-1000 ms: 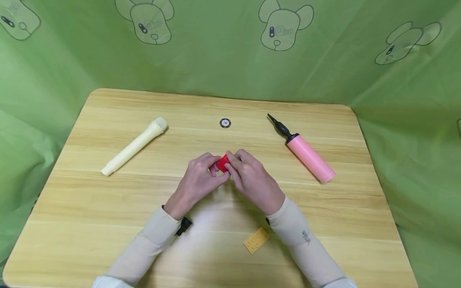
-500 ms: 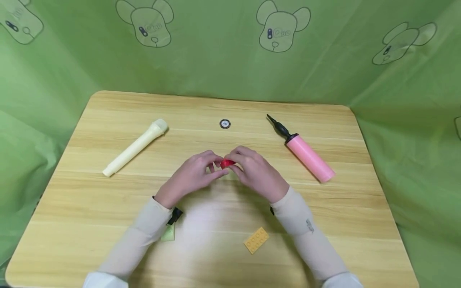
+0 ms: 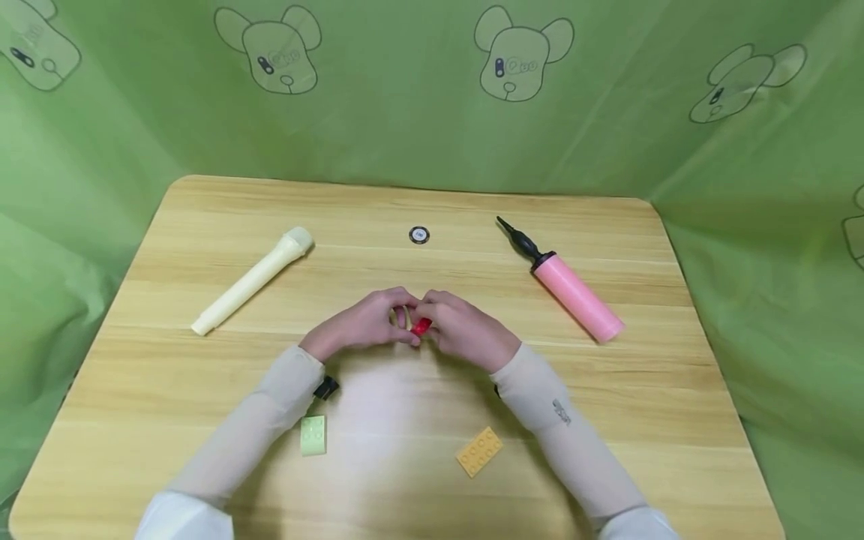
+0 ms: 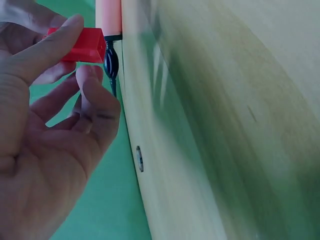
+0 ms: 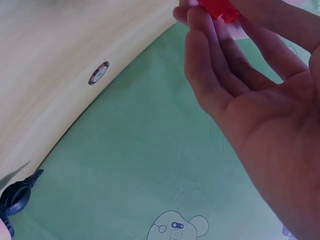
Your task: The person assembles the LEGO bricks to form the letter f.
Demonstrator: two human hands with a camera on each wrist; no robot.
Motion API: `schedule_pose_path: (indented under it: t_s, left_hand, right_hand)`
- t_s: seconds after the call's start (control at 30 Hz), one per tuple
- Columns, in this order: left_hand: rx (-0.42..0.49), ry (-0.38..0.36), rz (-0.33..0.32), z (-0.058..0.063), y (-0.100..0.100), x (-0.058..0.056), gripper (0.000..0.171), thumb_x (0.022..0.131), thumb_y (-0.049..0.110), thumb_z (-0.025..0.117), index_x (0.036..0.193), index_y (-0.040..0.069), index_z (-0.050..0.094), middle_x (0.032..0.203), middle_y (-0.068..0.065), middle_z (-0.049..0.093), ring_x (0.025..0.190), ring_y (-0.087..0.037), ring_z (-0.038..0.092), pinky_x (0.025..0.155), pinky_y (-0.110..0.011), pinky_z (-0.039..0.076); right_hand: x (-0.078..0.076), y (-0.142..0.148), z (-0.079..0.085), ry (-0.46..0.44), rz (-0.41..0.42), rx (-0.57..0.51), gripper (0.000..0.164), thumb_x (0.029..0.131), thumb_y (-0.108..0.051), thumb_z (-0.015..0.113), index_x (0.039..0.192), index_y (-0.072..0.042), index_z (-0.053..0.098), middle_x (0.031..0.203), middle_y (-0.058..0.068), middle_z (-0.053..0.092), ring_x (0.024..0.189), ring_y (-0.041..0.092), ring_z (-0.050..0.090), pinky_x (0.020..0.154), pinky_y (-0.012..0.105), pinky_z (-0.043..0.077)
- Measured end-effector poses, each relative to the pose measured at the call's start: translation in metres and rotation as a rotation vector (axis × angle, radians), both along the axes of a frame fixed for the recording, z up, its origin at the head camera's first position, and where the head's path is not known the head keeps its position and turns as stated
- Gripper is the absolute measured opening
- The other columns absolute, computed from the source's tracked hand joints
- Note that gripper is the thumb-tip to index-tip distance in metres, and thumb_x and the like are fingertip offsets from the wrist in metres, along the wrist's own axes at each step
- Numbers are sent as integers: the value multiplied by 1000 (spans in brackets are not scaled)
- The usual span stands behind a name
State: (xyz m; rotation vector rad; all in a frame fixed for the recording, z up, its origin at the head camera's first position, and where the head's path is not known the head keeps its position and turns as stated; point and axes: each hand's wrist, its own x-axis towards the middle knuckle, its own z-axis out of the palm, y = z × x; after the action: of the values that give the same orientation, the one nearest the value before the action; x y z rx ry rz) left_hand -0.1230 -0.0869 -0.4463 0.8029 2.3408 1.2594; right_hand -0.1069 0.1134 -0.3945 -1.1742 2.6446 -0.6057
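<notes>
A small red toy building block (image 3: 421,327) is held up over the middle of the table between both hands. My right hand (image 3: 466,330) pinches it from the right. My left hand (image 3: 367,319) meets it from the left, its thumb lying across the red face in the left wrist view and a curled fingertip right at the lower edge. One stud of the block (image 5: 229,16) shows in the right wrist view; fingers cover much of the rest. Nearer the body lie a pale green block (image 3: 313,435), by the left forearm, and a flat orange-yellow block (image 3: 480,451), by the right.
A cream microphone (image 3: 253,281) lies at the left of the wooden table (image 3: 378,487). Towards the back is a round black-and-white chip (image 3: 419,235). A pink hand pump (image 3: 577,292) with a black nozzle lies at the right. Green printed cloth (image 3: 391,90) surrounds the table.
The red block has been turned between the fingers and brought slightly nearer the body. The left forearm has shifted left, uncovering the pale green block. The head view has tilted up a little.
</notes>
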Motion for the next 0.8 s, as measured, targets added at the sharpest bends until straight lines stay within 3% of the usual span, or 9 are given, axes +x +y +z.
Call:
schedule_pose_path:
  t_s: [0.13,0.27,0.37,0.5,0.67,0.8]
  left_hand:
    - [6,-51,-9,-3,2,-3,48,81,15,85,122,2,64,95,-2,64,82,-14,63,72,-27,54]
    - [13,-59,5,-7,4,-3,42,81,15,85,117,5,65,89,-1,65,79,-14,63,70,-28,55]
    - [15,-43,24,-13,3,-4,38,81,17,85,112,8,66,86,0,65,77,-14,63,68,-27,54]
    - [10,-16,34,-19,2,-6,35,80,19,86,107,7,67,85,1,66,75,-12,63,68,-27,54]
    - [8,27,76,-24,0,-9,38,77,20,88,104,4,68,82,2,66,73,-11,63,68,-26,54]
    - [6,31,82,-23,-1,-11,38,77,22,88,104,4,68,81,1,66,73,-11,63,67,-26,54]
  right_hand:
    - [0,1,-4,34,1,10,21,84,7,72,102,-4,74,98,6,66,89,18,60,84,29,53]
    - [6,6,-8,68,-21,-28,41,87,7,69,128,0,65,110,10,68,98,20,64,89,32,54]
    - [18,16,-11,120,-47,-41,57,88,4,71,141,0,53,126,14,64,112,25,63,96,37,52]
    - [43,38,-16,156,-33,22,56,87,-5,77,138,0,55,134,17,60,120,31,59,101,45,49]
    - [77,65,-24,-16,69,154,60,83,-28,83,134,-5,61,134,10,60,119,28,57,101,45,47]
    - [97,78,-30,-120,95,211,66,75,-38,88,129,-10,63,127,2,59,112,21,56,96,40,47]
